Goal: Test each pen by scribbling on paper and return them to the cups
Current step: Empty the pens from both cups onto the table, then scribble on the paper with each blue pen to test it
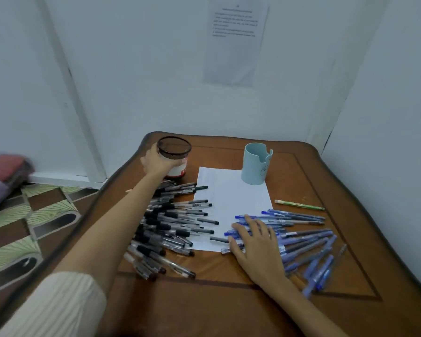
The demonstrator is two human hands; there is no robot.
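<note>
A wooden table point(229, 300) carries a white sheet of paper point(231, 198), which lies just beyond the spread fingers point(238, 228) of the right hand point(253, 246). Those fingers rest flat on a heap of blue pens point(309, 244) fanning away to their right. A heap of black pens point(170, 227) lies to their left. The left hand point(156, 161) curls round a dark clear cup point(174, 152) at the table's far left corner. A pale blue cup point(254, 166) stands upright on the paper's far edge, well beyond the right fingers. A single green pen point(299, 205) lies beyond and to the right of them.
</note>
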